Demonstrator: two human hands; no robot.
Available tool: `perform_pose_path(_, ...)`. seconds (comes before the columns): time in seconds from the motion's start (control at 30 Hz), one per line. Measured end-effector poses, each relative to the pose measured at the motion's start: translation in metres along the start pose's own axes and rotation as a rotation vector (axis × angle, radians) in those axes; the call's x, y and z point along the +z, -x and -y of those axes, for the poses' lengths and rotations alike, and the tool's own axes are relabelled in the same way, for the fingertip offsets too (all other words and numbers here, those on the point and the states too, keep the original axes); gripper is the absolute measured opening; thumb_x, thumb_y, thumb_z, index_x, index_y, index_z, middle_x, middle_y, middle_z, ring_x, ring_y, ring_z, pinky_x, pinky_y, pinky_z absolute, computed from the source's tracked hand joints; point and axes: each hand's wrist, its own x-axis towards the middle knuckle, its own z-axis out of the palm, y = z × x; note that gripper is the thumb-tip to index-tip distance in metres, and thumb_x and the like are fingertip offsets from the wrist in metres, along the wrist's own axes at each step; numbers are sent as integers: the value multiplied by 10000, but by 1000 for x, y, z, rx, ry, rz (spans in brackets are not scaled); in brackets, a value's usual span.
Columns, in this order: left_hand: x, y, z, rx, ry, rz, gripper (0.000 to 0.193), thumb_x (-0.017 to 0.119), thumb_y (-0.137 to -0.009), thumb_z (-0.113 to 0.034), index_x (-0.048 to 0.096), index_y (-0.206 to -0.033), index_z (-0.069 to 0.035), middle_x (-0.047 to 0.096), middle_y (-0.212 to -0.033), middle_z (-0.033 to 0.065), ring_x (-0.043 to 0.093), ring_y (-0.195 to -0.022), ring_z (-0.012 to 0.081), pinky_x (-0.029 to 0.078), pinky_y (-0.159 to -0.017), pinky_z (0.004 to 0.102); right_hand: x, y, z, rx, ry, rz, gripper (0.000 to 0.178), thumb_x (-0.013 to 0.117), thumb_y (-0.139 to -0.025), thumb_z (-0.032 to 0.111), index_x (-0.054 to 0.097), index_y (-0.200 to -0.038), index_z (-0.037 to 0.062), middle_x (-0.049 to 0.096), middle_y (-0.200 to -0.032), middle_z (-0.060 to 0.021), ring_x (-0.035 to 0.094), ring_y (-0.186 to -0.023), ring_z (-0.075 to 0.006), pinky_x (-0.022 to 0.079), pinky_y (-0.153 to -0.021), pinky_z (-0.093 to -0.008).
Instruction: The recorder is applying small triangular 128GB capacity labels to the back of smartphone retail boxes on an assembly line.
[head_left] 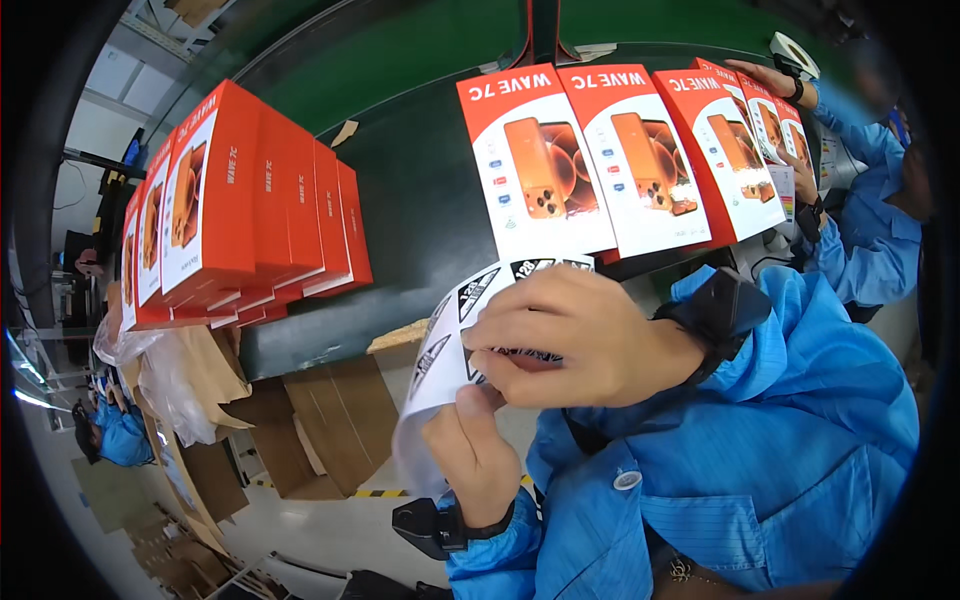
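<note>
Both hands pinch one curled white label strip (445,355) before the chest: right hand (575,335) grips its upper end, left hand (475,455) below; strip runs upward toward the conveyor's near edge.

Red-white boxes (640,150), b/w label strip (450,330)

Five red-and-white phone boxes (640,155) in a row, one label sheet (440,350).
</note>
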Motion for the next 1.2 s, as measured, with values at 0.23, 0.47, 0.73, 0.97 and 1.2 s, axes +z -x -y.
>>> perform_pose_path(0.23, -1, -4, 4, -130, 256, -139, 368, 357, -880, -280, 449, -976, 63, 533, -915, 151, 564, -794, 192, 479, -680, 310, 23, 4, -2, -80, -78, -92, 180, 600, -620, 73, 518, -766, 8, 540, -886, -110, 535, -778, -245, 459, -604, -312)
perform_pose_path(0.47, -5, -16, 20, -124, 616, -148, 303, 401, -865, -215, 450, -1010, 47, 547, -907, 135, 551, -769, 182, 454, -635, 291, 0, -2, -3, 138, -457, -36, 96, 564, -734, 67, 509, -799, 24, 508, -838, -90, 500, -772, -222, 409, -686, -304)
perform_pose_path(0.73, -6, -17, 55, -203, 223, -480, 314, 385, -872, -192, 447, -1006, 84, 520, -918, 147, 493, -822, 161, 383, -763, 281, -29, -13, -66, 660, -575, 194, 62, 503, -787, 71, 461, -789, 25, 423, -714, 4, 400, -667, -54, 353, -594, -192)
perform_pose_path(0.97, -4, -13, 63, -213, 470, -430, 314, 383, -870, -173, 425, -1047, 82, 512, -952, 152, 503, -859, 175, 391, -796, 299, -16, -21, -65, 624, -479, 329, 54, 533, -763, 73, 489, -767, 43, 424, -616, 12, 369, -534, -57, 325, -488, -210)
perform_pose_path(1.2, 7, -27, 73, -294, 542, -439, 318, 395, -865, -163, 405, -1071, 79, 496, -981, 164, 498, -888, 191, 400, -799, 322, -12, -9, -77, 606, -406, 323, 57, 547, -739, 52, 500, -765, 34, 452, -642, -13, 384, -529, -84, 339, -491, -223)
